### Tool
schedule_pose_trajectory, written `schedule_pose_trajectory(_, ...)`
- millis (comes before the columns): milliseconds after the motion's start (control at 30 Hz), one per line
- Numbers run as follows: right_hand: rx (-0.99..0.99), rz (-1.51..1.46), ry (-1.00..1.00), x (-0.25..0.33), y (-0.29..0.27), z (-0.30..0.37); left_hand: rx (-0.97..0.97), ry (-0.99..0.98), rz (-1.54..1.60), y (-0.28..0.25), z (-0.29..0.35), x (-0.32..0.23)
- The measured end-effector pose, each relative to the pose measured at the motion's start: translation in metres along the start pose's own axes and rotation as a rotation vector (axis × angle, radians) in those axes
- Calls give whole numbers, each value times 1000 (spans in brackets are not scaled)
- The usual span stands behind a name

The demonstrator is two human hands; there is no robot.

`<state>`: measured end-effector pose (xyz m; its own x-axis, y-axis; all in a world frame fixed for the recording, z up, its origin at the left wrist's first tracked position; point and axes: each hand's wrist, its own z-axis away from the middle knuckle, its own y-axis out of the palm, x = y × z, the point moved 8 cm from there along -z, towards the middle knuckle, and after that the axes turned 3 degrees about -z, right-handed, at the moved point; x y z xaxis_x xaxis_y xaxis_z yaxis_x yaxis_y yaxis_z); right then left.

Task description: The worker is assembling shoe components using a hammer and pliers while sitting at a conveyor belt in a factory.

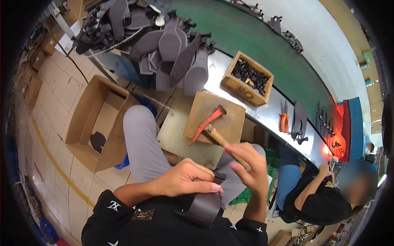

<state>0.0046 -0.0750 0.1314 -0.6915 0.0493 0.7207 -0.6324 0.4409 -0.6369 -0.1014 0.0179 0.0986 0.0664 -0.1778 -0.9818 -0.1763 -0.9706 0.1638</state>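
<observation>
A dark brown shoe sole is in my left hand, close to my body. The fingers are closed around its upper end, where a small black heel piece sticks out beside my thumb. My right hand has its thumb and fingers on either side of the wooden handle of a hammer. That grip looks loose, and the hand is slightly blurred. The hammer's worn red head lies over a square tan board in front of my knees.
A wooden box of small black heel pieces stands on the metal bench edge. Grey soles are heaped at the far left. Orange-handled pliers lie farther right. An open cardboard box sits left of my knee; a co-worker sits at right.
</observation>
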Motion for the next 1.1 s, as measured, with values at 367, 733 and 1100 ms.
schedule_pose_trajectory(367, -404, 965, 592, -215, -123, 52, 63, -14, 150, 19, -3, -1)
schedule_pose_trajectory(733, -828, -948, 548, -167, -85, 62, -21, 39, 32, 21, 4, -18)
schedule_pose_trajectory(1100, 224, -611, 378, 14, -29, 91, 274, -253, 374, 56, -1, 2)
